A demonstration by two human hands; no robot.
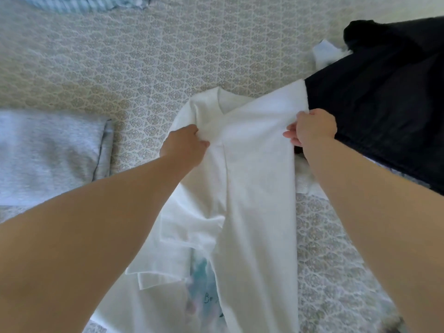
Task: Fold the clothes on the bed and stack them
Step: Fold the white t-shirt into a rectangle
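Gripping the white T-shirt (254,169) near its collar, our left hand (186,146) pinching one shoulder and our right hand (313,127) the other, we hold it over the patterned bedspread (120,68). We judge the folded-in sleeve could slip loose if we tug unevenly. No containers show; a folded grey garment (48,155) lies left, dark clothes (384,104) right.

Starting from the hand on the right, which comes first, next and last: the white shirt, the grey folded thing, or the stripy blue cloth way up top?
From the right hand, in the head view:
1. White shirt, gripped by that hand, in the middle of the bed.
2. Grey folded garment, across on the left side.
3. Striped blue cloth, at the far top left edge.
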